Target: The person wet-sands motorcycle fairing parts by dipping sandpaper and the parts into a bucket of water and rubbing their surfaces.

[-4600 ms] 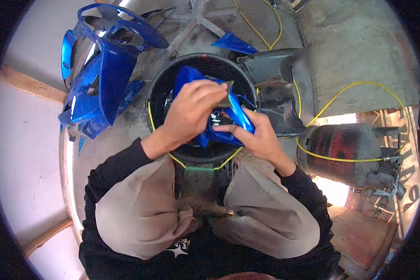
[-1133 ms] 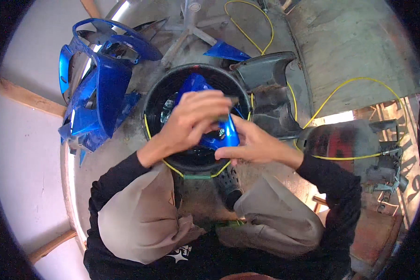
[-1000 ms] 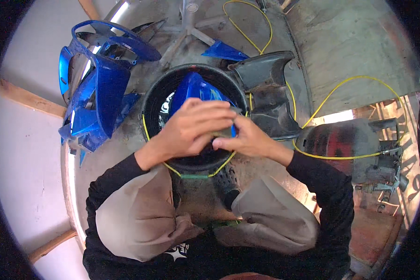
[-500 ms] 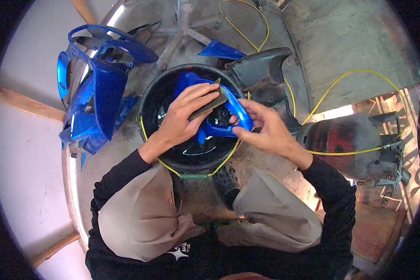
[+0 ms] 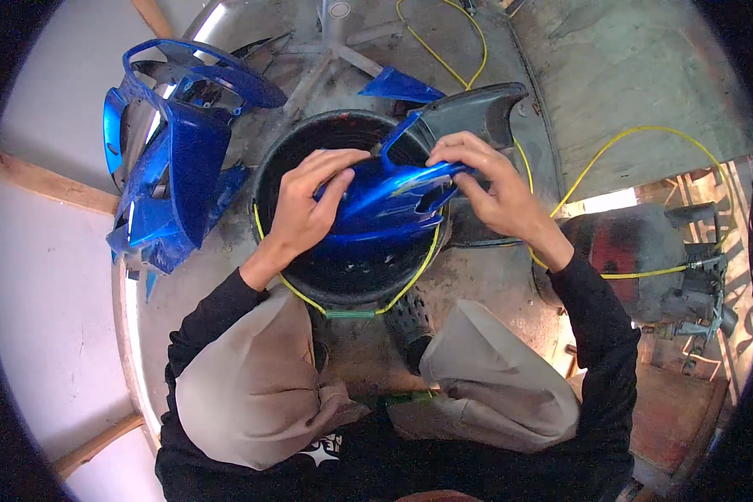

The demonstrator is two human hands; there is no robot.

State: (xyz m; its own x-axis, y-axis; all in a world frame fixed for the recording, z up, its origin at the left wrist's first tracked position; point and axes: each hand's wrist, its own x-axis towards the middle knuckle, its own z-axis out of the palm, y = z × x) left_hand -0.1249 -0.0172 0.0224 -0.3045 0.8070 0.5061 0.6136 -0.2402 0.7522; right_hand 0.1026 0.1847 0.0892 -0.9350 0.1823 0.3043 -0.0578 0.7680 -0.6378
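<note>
While the round black plastic bucket (image 5: 356, 289) is being overhung by the curved blue plastic panel (image 5: 385, 205), opposite ends are being gripped by the left hand (image 5: 308, 205) and the narrowly pinching right hand (image 5: 498, 188). If either hold is being loosened, the panel could be dropped, its slender prong (image 5: 402, 134) cracked. Its glossy ridge is being marked by pale streaks.

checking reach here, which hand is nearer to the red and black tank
Right. The right hand holds the right end of the blue panel, with the tank farther to the right; the left hand is at the panel's left end, farther away.
</note>
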